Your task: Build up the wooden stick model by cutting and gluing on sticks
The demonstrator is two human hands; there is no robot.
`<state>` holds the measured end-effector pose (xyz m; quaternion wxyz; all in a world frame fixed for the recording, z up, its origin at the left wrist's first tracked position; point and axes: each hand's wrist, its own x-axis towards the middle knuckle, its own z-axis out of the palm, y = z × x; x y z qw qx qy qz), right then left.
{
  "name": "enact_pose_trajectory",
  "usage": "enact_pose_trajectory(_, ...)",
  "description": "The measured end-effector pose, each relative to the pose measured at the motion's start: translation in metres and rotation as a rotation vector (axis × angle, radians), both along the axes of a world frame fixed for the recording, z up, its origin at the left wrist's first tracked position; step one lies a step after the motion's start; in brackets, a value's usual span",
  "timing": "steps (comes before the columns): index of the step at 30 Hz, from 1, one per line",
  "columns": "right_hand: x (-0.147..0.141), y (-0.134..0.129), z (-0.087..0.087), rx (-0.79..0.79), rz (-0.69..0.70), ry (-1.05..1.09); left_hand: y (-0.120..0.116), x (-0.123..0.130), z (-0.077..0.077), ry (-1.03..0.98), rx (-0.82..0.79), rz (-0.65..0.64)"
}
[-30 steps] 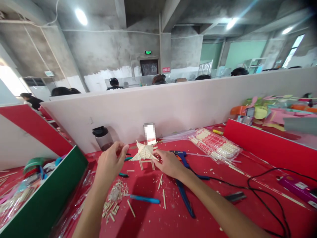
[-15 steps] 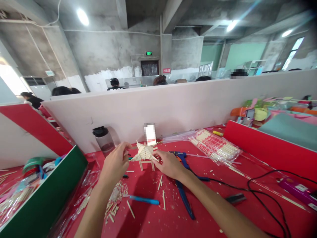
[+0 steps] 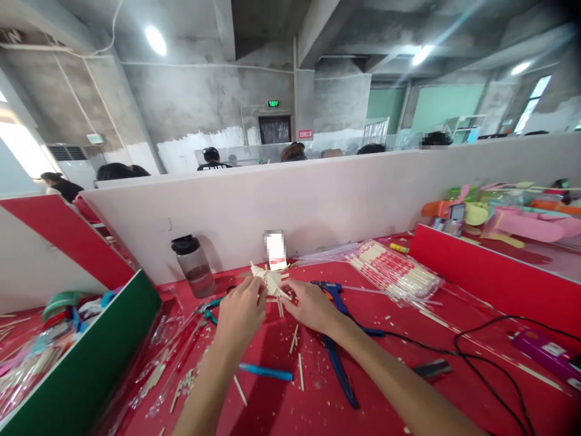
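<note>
A small pavilion model of pale wooden sticks point(image 3: 274, 282), with a pointed roof and thin legs, stands over the red table in front of me. My left hand point(image 3: 242, 298) has its fingers closed at the roof's left side, partly hiding it. At the right corner of the roof, my right hand point(image 3: 308, 301) pinches the edge between thumb and fingers. A blue glue gun point(image 3: 333, 292) lies just right of my right hand. Blue-handled pliers point(image 3: 338, 369) rest nearer to me, and a blue pen point(image 3: 267, 371) lies below the model.
A water bottle point(image 3: 194, 266) stands by the white partition point(image 3: 254, 206), near a bright blurred screen point(image 3: 276, 249). Bagged sticks point(image 3: 399, 266) lie right. Loose stick pieces, green-handled pliers point(image 3: 209, 312) and a black cable point(image 3: 422, 339) are spread about. Green point(image 3: 86, 357) and red point(image 3: 494, 272) dividers flank the table.
My left hand has moved right and onto the model's left side, from being apart from it. The bottle and green-handled pliers are now less hidden. My right hand stays at the roof corner.
</note>
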<state>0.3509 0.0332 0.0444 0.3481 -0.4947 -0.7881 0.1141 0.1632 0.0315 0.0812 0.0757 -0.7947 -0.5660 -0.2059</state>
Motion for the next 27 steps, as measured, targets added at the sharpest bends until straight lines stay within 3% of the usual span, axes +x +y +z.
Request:
enact_pose_trajectory(5,0.000,0.000,-0.001,0.000,0.007,0.001,0.001,0.014,-0.022,0.079,0.057,0.006)
enact_pose_trajectory(14,0.000,0.001,-0.003,0.022,0.010,-0.003,0.000,0.017,-0.030,0.123,0.110,0.014)
enact_pose_trajectory(21,-0.001,0.000,-0.001,0.020,-0.003,-0.005,0.001,0.020,-0.029,0.088,0.051,0.029)
enact_pose_trajectory(27,-0.004,-0.003,0.000,0.010,-0.010,0.005,0.001,0.016,-0.010,0.042,-0.098,0.088)
